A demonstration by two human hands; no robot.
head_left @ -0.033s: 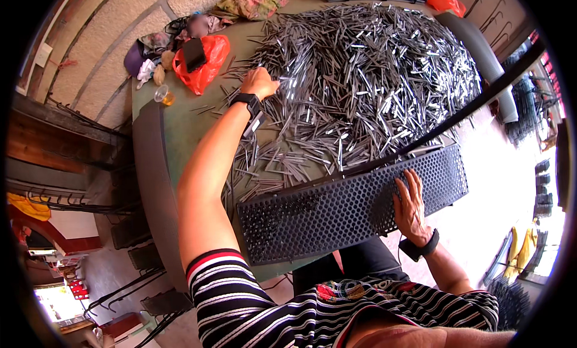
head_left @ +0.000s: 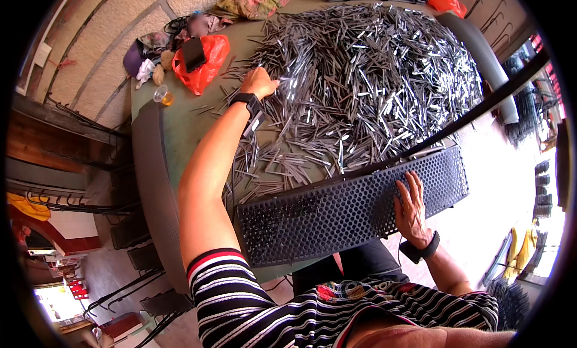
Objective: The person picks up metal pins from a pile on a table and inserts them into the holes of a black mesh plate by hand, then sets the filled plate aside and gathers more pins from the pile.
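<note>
Across my lap and the table's front edge lies a long black perforated tray [head_left: 348, 213], tilted, its surface full of round holes. Dark glossy pieces fill many holes at its left end. My right hand [head_left: 411, 208] rests on the tray's right part with fingers stretched out. Farther off, my left hand [head_left: 259, 83] is closed at the left edge of a big pile of thin dark metal strips [head_left: 384, 77]. Whatever its curled fingers hold is hidden. A dark band with a small device circles my left wrist; a black band is on the right.
On the far left of the green table [head_left: 186, 128] are a red plastic bag [head_left: 210, 59] with a black case on it, a cup of amber liquid [head_left: 162, 95] and bundled cloths [head_left: 252, 4]. A dark bar [head_left: 481, 101] slants over the right side. Grey curved edging borders the table.
</note>
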